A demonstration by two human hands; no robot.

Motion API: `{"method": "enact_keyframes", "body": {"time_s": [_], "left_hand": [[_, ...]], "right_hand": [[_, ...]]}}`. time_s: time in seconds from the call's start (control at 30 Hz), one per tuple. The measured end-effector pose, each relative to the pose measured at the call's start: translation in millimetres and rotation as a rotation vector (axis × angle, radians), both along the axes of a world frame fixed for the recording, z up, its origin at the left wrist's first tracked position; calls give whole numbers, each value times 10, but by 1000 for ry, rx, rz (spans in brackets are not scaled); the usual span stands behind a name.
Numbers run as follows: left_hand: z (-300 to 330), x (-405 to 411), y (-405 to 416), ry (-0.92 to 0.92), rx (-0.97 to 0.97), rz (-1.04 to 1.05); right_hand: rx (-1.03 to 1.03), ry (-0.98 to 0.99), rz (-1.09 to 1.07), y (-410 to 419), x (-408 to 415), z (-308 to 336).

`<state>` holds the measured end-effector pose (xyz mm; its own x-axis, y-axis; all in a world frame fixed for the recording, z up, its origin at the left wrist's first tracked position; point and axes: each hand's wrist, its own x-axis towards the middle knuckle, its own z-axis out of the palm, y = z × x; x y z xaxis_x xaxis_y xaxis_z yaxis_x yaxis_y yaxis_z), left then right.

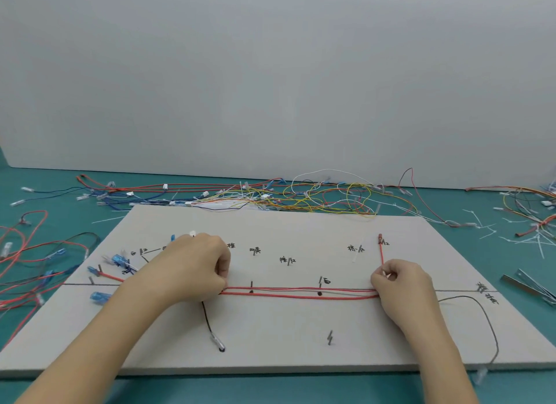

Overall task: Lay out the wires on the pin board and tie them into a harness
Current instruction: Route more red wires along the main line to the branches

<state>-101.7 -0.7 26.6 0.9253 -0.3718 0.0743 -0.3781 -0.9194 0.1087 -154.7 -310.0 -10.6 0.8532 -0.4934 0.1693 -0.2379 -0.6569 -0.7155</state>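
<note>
red wires (301, 292) | on pin board (270, 328) | both hands (198, 268) gripping ends

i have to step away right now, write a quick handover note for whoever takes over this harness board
Left hand: curled on the left end of the red wire bundle, pressing it to the pin board.
Right hand: grips the bundle's right end and pinches a white cable tie.
Done: red wires run along the drawn line; one red branch goes up to a far pin; black wires trail off near each hand.
Left: finish the ties; loose wires wait behind the board.
</note>
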Motion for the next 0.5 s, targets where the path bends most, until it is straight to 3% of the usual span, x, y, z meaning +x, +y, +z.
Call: {"method": "enact_keyframes", "body": {"time_s": [0.33,0.5], "left_hand": [[23,-24,-12,51,-28,23],[52,-43,3,213,-174,-34]], "right_hand": [[155,34,20,-75,-52,55],[311,88,108,-196,-92,130]]}}
